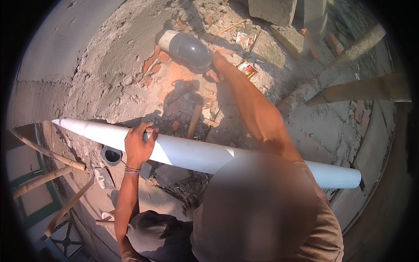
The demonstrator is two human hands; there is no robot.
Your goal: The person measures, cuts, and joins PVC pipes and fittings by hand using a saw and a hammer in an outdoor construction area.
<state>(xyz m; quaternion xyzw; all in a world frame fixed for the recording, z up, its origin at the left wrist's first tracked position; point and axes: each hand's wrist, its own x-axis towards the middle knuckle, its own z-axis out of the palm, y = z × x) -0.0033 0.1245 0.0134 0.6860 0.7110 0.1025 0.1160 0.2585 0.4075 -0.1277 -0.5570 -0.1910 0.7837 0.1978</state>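
Note:
A long white plastic pipe lies across the view from the left to the right. My left hand grips it left of the middle, with fingers over its far side. Farther ahead, a dark grey pipe elbow sits low among rubble, with a cream pipe stub at its far left end. My right arm reaches over the white pipe, and my right hand is closed around the elbow's near right end; part of its grip is hidden. Below my left hand a grey pipe mouth faces up.
A rough cement wall rises at the left. Broken brick, a red packet and concrete blocks lie ahead. Wooden poles jut in from the right; bamboo poles lean at the lower left.

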